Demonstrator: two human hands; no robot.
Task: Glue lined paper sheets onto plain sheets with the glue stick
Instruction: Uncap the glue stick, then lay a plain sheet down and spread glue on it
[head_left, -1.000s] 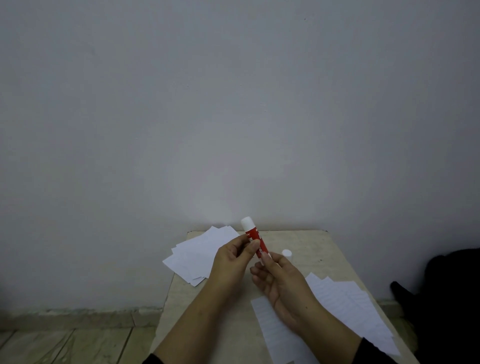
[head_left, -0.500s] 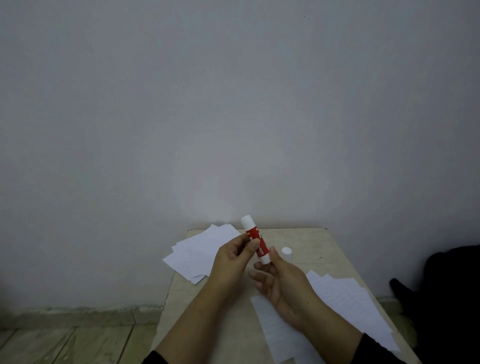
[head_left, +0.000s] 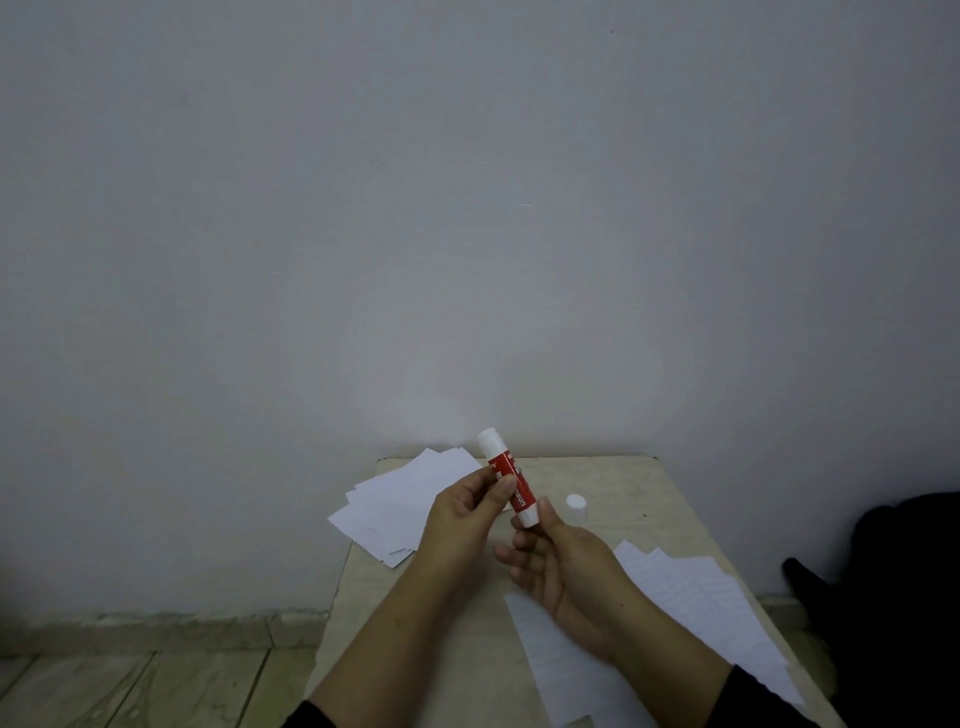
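A red glue stick (head_left: 511, 480) with white ends stands tilted above the table, its top pointing up and to the left. My left hand (head_left: 462, 519) grips its red middle between thumb and fingers. My right hand (head_left: 563, 566) pinches the white bottom end with thumb and forefinger, and its other fingers are loosely curled. The white cap (head_left: 575, 504) stands on the table just right of the hands. Plain sheets (head_left: 400, 504) lie in a loose stack at the back left. Lined sheets (head_left: 691, 597) are fanned out on the right, and one lined sheet (head_left: 550, 665) lies under my right wrist.
The small beige table (head_left: 613, 478) stands against a bare grey wall. The plain stack overhangs its left edge. A dark object (head_left: 904, 571) sits on the floor to the right. Tiled floor (head_left: 156, 686) lies to the left.
My right hand has slid down the stick from its lower body to the bottom end, so more of the red label shows. The left hand keeps its hold.
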